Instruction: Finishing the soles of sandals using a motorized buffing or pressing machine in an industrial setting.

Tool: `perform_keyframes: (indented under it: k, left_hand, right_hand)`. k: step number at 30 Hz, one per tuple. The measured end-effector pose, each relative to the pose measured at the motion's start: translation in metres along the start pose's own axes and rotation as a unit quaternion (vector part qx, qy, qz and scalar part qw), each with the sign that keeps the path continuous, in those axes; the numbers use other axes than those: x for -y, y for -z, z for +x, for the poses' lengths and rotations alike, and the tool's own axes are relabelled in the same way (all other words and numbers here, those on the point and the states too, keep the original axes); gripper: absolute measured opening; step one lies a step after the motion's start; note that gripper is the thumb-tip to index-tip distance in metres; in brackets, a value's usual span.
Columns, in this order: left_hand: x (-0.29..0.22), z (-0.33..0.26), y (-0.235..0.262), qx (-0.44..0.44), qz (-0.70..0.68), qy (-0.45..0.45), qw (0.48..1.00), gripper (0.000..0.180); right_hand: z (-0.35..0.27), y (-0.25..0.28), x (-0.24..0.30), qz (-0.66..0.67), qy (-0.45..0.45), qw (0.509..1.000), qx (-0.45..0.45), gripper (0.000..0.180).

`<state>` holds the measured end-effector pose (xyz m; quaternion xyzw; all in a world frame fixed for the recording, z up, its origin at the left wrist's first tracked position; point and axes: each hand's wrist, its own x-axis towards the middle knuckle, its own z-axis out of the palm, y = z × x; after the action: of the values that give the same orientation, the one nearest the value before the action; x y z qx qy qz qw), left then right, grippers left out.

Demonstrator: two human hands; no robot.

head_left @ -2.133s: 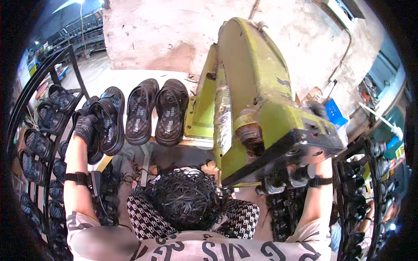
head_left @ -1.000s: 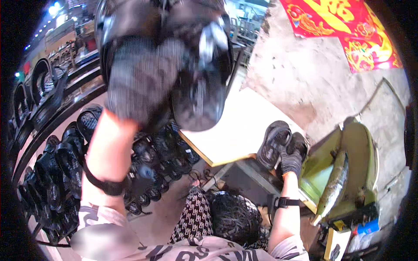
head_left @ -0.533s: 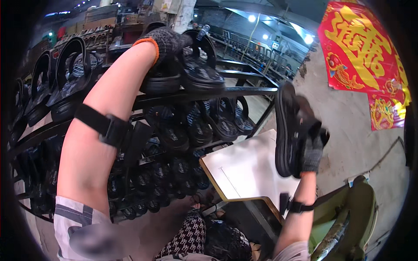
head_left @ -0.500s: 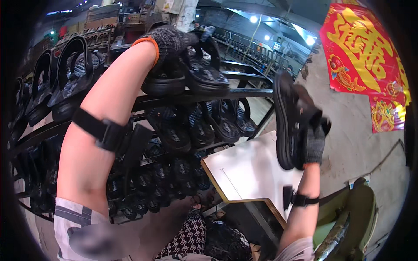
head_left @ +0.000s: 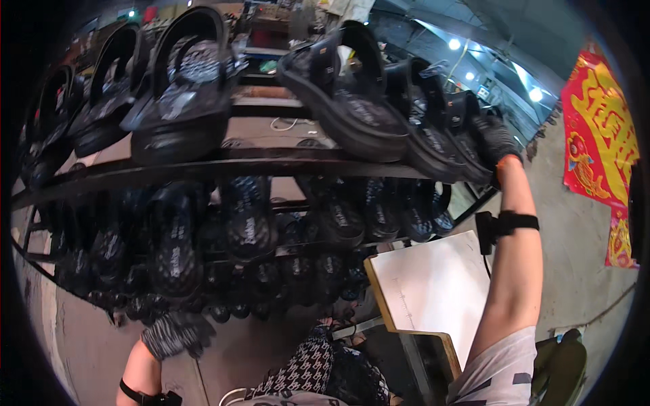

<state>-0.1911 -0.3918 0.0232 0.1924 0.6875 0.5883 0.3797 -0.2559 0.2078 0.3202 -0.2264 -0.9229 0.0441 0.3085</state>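
R hand (head_left: 500, 139), gloved, is at the end sandal (head_left: 467, 145), rightmost on the rack's top rail (head_left: 257, 164); grip vs. mere touch cannot be told, fingers partly hidden. Judged done: several black sandals stand just L of R hand, others on the same rail above L hand (head_left: 177, 335), more in tiers btw. Not yet done: R hand clear of end sandal; further remainder n/a. L hand, blurred, holds nothing visible; finger spread unclear. White-topped counter (head_left: 433, 277) lies below R hand.
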Motion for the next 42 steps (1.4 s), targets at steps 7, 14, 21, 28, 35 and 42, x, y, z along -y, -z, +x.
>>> perform_keyframes:
  k: [7,14,21,28,35,42]
  left_hand:
    - [0.092,-0.047,0.113,-0.498,-0.213,-0.178,0.821,0.039]
    - [0.092,-0.088,0.215,-0.602,0.694,0.004,0.395,0.027]
    - [0.187,-0.126,0.178,-0.621,0.653,-0.052,0.431,0.039]
    - [0.126,-0.066,0.25,-0.632,0.638,-0.04,0.438,0.048]
    - [0.154,-0.064,0.25,-0.671,0.587,0.023,0.452,0.056]
    - [0.095,-0.091,0.183,-0.237,-0.349,-0.407,0.81,0.067]
  right_hand:
    - [-0.268,-0.053,0.042,-0.125,0.209,0.933,-0.266,0.033]
    - [-0.333,-0.236,0.163,0.66,-0.36,0.55,0.366,0.036]
    - [-0.319,-0.235,0.188,0.29,-0.068,0.946,0.13,0.04]
    - [-0.3,-0.302,0.161,0.669,-0.257,0.683,0.143,0.022]
    - [-0.296,-0.24,0.208,0.745,-0.468,0.459,0.122,0.045]
    - [-0.248,-0.124,0.184,0.354,-0.189,0.904,0.149,0.027]
